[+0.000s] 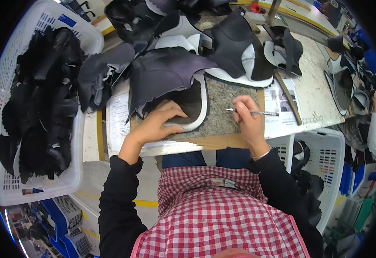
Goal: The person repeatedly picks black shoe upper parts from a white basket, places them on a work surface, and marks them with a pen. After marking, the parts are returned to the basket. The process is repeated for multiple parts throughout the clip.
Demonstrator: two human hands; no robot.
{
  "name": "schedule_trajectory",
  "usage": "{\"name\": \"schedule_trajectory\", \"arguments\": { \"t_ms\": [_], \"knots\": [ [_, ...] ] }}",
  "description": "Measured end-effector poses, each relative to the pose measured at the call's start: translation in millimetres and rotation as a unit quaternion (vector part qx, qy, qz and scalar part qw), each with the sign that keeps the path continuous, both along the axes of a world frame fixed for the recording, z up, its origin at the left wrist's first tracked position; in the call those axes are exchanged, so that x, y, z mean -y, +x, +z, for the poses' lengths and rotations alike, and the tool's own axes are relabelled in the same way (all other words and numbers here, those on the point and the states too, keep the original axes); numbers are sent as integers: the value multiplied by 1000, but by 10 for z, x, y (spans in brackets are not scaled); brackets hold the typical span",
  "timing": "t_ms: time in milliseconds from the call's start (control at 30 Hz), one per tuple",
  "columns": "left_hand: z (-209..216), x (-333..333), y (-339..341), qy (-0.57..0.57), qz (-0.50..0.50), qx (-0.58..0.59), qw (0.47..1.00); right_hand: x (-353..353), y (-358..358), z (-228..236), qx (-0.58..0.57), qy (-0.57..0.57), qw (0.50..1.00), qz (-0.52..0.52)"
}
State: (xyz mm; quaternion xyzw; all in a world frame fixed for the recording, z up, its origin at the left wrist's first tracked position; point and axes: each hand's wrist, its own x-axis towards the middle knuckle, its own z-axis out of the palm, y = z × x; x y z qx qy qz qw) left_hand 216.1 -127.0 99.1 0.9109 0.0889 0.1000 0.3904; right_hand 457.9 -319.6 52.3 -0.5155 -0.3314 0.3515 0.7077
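Note:
A black shoe upper [164, 71] with a white padded rim lies in front of me on a grey felt pad [226, 103]. My left hand [153, 124] grips its near edge, thumb on the white rim and fingers reaching into the dark opening. My right hand [250, 124] is closed around a slim silver pen [267, 113], held just above the pad to the right of the upper. The pen's tip points left towards the white rim, apart from it. Another black upper [231, 47] with white lining lies beyond the pad.
Black pieces fill a white plastic basket [87, 38] on the left. Another white basket [336, 150] stands low at the right. A wooden strip [289, 99] lies over a printed sheet [278, 122]. More uppers are heaped at the back; another person's sleeve [373, 137] shows far right.

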Motion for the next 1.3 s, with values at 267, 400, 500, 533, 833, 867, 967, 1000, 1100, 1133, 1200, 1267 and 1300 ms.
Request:
{"name": "schedule_trajectory", "arguments": {
  "t_ms": [267, 400, 500, 533, 833, 867, 967, 1000, 1100, 1133, 1200, 1267, 1300],
  "knots": [
    [-513, 360, 274, 198, 202, 62, 957, -222, -300, -89, 128, -35, 989, 61],
    [-635, 358, 319, 215, 242, 105, 940, -319, -399, -119, 233, -31, 969, 72],
    [-679, 339, 312, 215, 248, 116, 937, -382, -442, -157, 265, -44, 960, 76],
    [-691, 338, 310, 218, 249, 119, 936, -399, -450, -173, 282, -42, 956, 66],
    [-699, 350, 319, 226, 253, 124, 932, -389, -441, -224, 330, -88, 937, 66],
    [-696, 352, 316, 226, 253, 125, 933, -382, -428, -218, 336, -87, 935, 68],
    [-696, 358, 314, 224, 254, 123, 933, -373, -424, -229, 333, -90, 936, 63],
    [-700, 359, 317, 221, 254, 123, 933, -371, -435, -241, 329, -93, 938, 60],
    [-702, 359, 317, 221, 252, 121, 934, -374, -448, -259, 322, -78, 941, 65],
    [-695, 364, 303, 223, 248, 125, 935, -373, -429, -240, 330, -67, 940, 64],
    [-670, 397, 239, 223, 235, 115, 939, -346, -354, -140, 162, -76, 984, 22],
    [-635, 468, 125, 207, 234, 127, 942, -307, -247, 44, 46, -80, 996, 10],
    [-622, 523, 61, 185, 237, 140, 943, -272, -215, 158, 10, -100, 995, -2]
  ]
}}
